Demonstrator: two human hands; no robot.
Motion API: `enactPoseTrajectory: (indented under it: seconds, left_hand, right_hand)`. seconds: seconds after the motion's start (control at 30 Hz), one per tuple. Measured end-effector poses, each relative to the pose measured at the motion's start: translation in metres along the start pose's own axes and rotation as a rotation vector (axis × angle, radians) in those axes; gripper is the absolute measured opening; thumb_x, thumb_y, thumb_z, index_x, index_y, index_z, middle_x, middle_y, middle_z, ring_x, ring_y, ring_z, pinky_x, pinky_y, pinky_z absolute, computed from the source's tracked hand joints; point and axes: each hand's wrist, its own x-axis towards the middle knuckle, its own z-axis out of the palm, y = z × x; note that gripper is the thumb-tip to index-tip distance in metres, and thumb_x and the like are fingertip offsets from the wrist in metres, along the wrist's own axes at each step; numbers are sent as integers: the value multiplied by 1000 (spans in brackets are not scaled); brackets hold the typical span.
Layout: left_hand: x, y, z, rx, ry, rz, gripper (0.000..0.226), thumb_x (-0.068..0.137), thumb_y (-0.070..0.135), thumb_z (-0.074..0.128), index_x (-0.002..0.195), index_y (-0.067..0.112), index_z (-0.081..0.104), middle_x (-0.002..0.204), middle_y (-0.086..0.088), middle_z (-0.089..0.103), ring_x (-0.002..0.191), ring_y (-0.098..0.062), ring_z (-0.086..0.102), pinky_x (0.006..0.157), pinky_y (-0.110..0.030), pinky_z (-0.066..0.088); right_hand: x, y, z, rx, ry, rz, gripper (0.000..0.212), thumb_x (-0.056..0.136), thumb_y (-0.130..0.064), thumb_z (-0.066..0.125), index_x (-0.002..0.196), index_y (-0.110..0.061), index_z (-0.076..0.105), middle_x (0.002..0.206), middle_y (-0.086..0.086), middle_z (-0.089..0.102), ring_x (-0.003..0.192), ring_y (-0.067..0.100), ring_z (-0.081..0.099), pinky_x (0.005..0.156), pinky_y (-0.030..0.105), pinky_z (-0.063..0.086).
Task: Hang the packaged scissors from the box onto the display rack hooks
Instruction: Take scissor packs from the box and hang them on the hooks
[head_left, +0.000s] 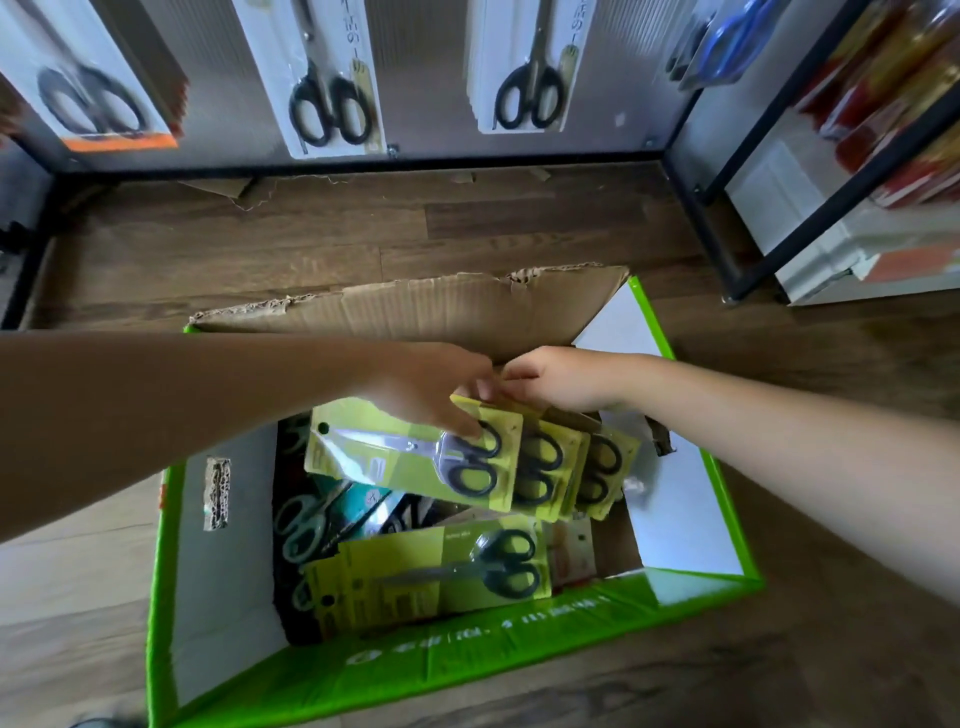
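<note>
In the green box (415, 670) on the floor (311, 234): both hands are on a fan of three yellow-green scissor packs (545, 467) at the far side.

Left grip (431, 389) pinches the top pack (395, 452), thumb on its face by the black handles and fingers over the far edge. Right grip (561, 379) is curled over the far edge of the same fan. It looks like a pinch, but the contact is hidden.

Step in hand, my read: pull packs out to hang.
- The packs lie sideways, hang hole at the left end and handles right. Turn them hole-up before going to the hooks.
- Decide between one pack and the whole fan. The overlapped cards will probably slide, so square them first or peel off the top one.
- Lift straight up and mind the torn cardboard flap (415, 312) just behind the hands.

Box contents: another yellow-green pack (431, 577) lies near the front wall, teal-handled scissors (306, 519) on the left, and more packaging underneath that I can't make out.

The display rack (415, 78) behind the box already holds hanging scissor packs (327, 78). Its hooks are out of frame.
</note>
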Motion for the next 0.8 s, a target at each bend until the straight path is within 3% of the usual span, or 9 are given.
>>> enactPoseTrajectory:
  seconds: [0.07,0.13,0.2,0.33,0.4,0.5,0.6,0.7,0.8]
  left_hand:
    - [5,-2,-5,19,74,-8,40,89,38,69,123,23,55,107,12,51,106,-10,51,82,-22,35]
    - [10,0,-11,23,139,3,37,89,39,68,120,23,58,107,12,52,104,-10,50,83,-24,36]
    - [14,2,-13,25,184,11,34,88,38,69,118,24,61,106,12,52,103,-11,51,84,-25,37]
    - [14,-1,-8,43,196,44,30,85,33,73,111,24,60,105,9,56,100,-13,53,86,-30,44]
    - [15,-5,-8,23,224,40,28,87,32,71,110,25,57,108,6,61,100,-17,57,88,-38,48]
    - [18,-5,-14,-98,288,-41,20,89,28,70,97,31,52,99,4,66,92,-19,62,87,-45,52]
    - [21,-2,-15,-130,332,-33,23,87,26,73,95,28,52,90,11,65,88,-16,64,85,-43,53]
    - [23,2,-8,-123,365,9,28,84,27,76,103,20,57,90,11,65,89,-16,64,83,-41,53]
    - [27,5,2,-15,470,35,29,89,31,69,109,13,59,103,3,60,100,-17,56,88,-35,47]
  right_hand:
    - [1,-2,-1,115,16,18,28,103,-37,46,83,-25,61,75,-8,59,67,6,51,60,18,41]
    - [6,-2,3,291,44,51,27,100,-45,50,105,-26,70,102,-5,71,94,12,65,86,23,51]
    - [9,-1,9,528,70,103,37,94,-49,56,119,-24,68,124,3,68,115,18,63,103,36,49]
    - [13,9,10,766,-21,157,39,83,-50,62,102,-18,76,113,9,72,106,25,63,98,41,45]
    - [10,14,7,857,-59,104,35,93,-35,53,115,-12,68,113,10,69,107,25,62,100,41,46]
    - [3,17,5,797,-52,-29,49,93,-23,63,139,-16,49,133,2,61,122,14,56,104,27,43]
    - [3,14,8,583,28,11,74,75,-33,82,139,-23,45,128,-4,64,122,12,57,106,29,44]
    - [5,18,12,515,169,31,69,71,-33,87,132,-26,54,118,-6,69,113,11,62,105,36,47]
    - [4,21,14,533,195,19,52,72,-25,88,117,-28,61,108,-7,71,102,9,65,102,36,49]
